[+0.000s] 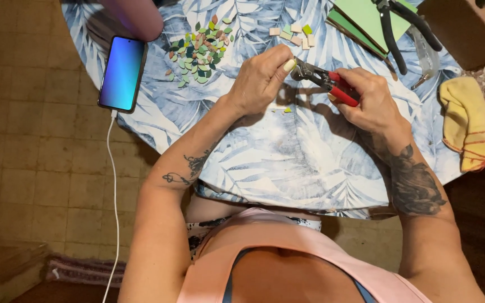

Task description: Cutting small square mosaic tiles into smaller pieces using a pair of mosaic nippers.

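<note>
My right hand (369, 98) grips red-handled nippers (328, 79) over a round table with a blue leaf-print cloth (287, 157). My left hand (260, 78) is closed just left of the nipper jaws, its fingertips pinching a small piece at the jaws; the piece itself is hidden. Tiny tile chips (283, 110) lie on the cloth under my hands. A pile of small leaf-shaped pieces (200, 53) in green, pink and brown sits beyond my left hand. Several small square tiles (294, 35) lie beyond the nippers.
A lit phone (122, 73) lies at the table's left edge with a white cable (113, 196) hanging down. Black pliers (402, 28) rest on green boards (366, 19) at the back. A yellow cloth (470, 123) lies right, a brown block (467, 28) behind it.
</note>
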